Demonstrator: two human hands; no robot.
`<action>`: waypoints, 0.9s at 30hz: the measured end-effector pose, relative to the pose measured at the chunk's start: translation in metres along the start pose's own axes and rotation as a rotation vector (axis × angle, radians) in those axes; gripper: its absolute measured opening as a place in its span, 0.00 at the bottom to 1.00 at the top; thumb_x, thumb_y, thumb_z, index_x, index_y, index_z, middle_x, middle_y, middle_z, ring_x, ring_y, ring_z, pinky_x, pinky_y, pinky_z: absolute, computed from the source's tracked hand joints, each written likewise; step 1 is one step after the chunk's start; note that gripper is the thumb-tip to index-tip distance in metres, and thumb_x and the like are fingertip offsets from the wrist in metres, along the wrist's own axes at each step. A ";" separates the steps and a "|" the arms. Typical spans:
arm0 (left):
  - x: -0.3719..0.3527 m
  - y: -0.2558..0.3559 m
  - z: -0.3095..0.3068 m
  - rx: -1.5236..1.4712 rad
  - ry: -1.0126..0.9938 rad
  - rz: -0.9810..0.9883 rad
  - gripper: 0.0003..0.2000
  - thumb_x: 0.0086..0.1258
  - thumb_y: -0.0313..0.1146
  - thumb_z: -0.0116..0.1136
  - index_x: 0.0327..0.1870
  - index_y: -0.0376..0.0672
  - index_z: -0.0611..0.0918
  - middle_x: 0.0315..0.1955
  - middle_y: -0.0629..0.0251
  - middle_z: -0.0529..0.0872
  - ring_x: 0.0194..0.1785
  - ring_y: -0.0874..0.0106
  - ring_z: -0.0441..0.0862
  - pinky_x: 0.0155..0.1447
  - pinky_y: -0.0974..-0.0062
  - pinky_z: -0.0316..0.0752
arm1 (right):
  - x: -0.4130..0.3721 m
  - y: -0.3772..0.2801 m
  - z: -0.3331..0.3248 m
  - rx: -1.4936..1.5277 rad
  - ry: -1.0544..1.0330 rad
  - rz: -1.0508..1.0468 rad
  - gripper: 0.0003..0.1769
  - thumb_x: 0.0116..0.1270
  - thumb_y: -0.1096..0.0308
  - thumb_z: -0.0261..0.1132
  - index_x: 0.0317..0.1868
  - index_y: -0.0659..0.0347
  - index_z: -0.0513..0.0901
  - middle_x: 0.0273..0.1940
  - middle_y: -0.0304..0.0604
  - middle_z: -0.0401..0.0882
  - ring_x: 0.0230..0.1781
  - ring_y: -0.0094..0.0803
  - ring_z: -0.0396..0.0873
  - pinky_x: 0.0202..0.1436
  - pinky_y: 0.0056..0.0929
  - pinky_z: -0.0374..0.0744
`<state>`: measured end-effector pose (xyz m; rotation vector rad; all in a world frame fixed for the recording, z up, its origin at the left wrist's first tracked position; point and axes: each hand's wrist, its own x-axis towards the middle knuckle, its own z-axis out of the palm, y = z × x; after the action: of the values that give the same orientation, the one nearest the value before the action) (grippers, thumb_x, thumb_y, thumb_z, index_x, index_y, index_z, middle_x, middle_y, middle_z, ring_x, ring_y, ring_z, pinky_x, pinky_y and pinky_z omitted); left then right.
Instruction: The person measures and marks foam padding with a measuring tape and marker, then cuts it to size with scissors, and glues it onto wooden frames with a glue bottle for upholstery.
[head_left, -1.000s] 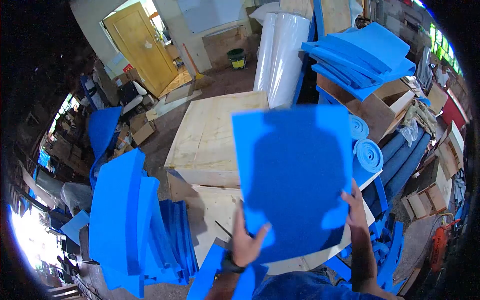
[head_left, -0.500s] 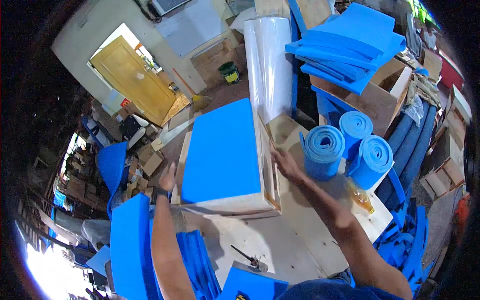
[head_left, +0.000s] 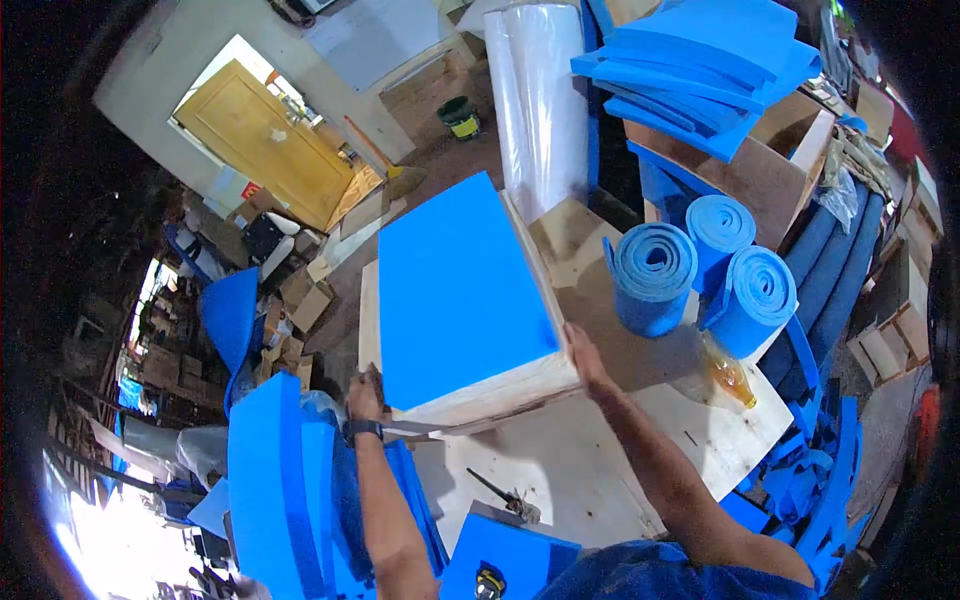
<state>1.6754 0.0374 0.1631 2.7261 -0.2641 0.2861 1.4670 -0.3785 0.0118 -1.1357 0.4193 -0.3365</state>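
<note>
A wooden box (head_left: 490, 398) with a flat blue foam sheet (head_left: 460, 290) on its top stands on a pale plywood table (head_left: 590, 470). My left hand (head_left: 367, 396), with a dark band at the wrist, is closed on the box's near left corner. Against the box's right side rests my right hand (head_left: 583, 358), near the front corner; its fingers are partly hidden by the side. A dark, thin-nosed tool (head_left: 512, 502) lies on the table in front of the box.
Rolled blue foam (head_left: 652, 285) and a bottle of amber liquid (head_left: 728, 372) are at the right. Foam sheets (head_left: 690, 70) are piled behind them. Upright foam slabs (head_left: 265, 480) stand at the left, and a plastic-wrapped roll (head_left: 540, 110) behind the box.
The box has turned slightly on the table. My left hand has come down and toward me onto its near left corner, and my right hand has moved toward me along its right side.
</note>
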 end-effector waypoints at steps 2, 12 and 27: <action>-0.051 0.042 -0.021 -0.064 0.032 0.090 0.29 0.79 0.59 0.50 0.47 0.35 0.85 0.43 0.40 0.89 0.50 0.43 0.86 0.54 0.49 0.77 | -0.003 -0.026 -0.007 0.214 -0.129 0.083 0.33 0.82 0.40 0.50 0.64 0.64 0.80 0.53 0.42 0.82 0.51 0.32 0.79 0.60 0.35 0.77; -0.145 0.102 -0.056 -0.201 -0.056 -0.129 0.27 0.80 0.55 0.51 0.50 0.34 0.85 0.39 0.43 0.90 0.47 0.44 0.87 0.51 0.49 0.77 | -0.124 -0.025 -0.065 0.136 -0.075 -0.022 0.34 0.84 0.43 0.50 0.70 0.67 0.74 0.65 0.46 0.77 0.67 0.34 0.73 0.73 0.35 0.69; -0.118 0.211 -0.070 -0.490 -0.247 0.187 0.26 0.77 0.39 0.62 0.65 0.24 0.77 0.55 0.46 0.87 0.59 0.63 0.84 0.64 0.67 0.74 | -0.211 -0.174 -0.036 -0.720 -0.135 -0.485 0.41 0.79 0.46 0.56 0.77 0.73 0.62 0.79 0.65 0.58 0.81 0.57 0.56 0.84 0.49 0.55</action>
<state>1.5034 -0.1098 0.2733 2.2477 -0.5771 -0.0646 1.2569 -0.3763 0.1905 -1.9615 0.1314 -0.5496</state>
